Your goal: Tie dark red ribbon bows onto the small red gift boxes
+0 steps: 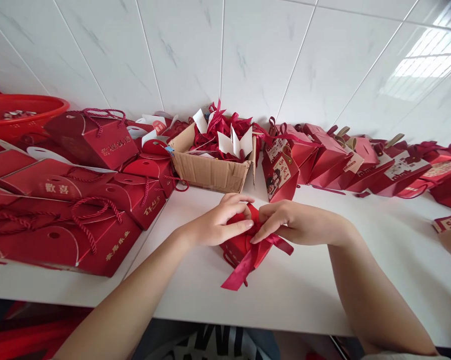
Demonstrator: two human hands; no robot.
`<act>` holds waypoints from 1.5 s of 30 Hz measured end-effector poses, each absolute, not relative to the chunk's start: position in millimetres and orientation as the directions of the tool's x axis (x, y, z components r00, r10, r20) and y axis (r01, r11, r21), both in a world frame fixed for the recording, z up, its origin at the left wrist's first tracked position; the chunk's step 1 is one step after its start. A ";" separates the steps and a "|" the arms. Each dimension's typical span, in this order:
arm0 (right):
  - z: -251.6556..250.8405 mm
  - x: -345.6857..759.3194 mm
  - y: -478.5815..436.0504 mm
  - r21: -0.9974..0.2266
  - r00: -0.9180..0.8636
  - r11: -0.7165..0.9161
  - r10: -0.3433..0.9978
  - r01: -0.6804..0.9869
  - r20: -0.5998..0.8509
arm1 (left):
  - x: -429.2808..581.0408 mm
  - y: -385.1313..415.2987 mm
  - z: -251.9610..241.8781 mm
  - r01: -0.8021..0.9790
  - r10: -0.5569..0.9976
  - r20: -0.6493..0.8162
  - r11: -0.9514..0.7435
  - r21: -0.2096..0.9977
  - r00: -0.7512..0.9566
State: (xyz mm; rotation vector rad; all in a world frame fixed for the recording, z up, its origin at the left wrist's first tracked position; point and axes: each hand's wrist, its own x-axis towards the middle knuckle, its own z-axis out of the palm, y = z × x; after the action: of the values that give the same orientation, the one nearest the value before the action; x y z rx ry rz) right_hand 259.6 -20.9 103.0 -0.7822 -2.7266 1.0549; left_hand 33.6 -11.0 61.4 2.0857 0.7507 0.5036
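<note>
A small red gift box (239,246) sits on the white table (323,295) just in front of me, with a red ribbon (244,270) trailing from it toward the near edge. My left hand (219,220) is closed on the box's top from the left, fingers pinching at the ribbon. My right hand (291,222) comes in from the right, its fingertips pinched on the ribbon at the same spot. Both hands touch at the top of the box, which they partly hide.
A cardboard carton (210,170) of red ribbons and white tags stands behind the hands. Large red boxes with cord handles (78,210) are piled at left, beside a red basin (18,112). A row of small red gift boxes (341,160) lines the tiled wall at right.
</note>
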 end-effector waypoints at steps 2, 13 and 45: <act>102.7 259.3 -20.5 -0.655 -0.855 0.619 0.512 0.433 -0.082 | 34.1 -11.5 61.1 0.324 0.669 0.099 -0.478 0.816 0.736; 100.3 259.3 -17.3 -0.665 -0.868 0.623 0.491 0.412 -0.077 | 29.7 -5.8 61.5 0.360 0.694 0.041 -0.422 0.832 0.719; 101.0 265.6 -13.7 -0.672 -0.888 0.639 0.456 0.373 -0.059 | 47.0 -19.2 52.7 0.262 0.665 0.358 -0.645 0.718 0.656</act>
State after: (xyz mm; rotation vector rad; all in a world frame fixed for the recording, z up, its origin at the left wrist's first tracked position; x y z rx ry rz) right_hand 265.6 -13.7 101.0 -0.6953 -2.7380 1.0828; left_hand 47.0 -19.2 52.7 2.2351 0.7150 0.8219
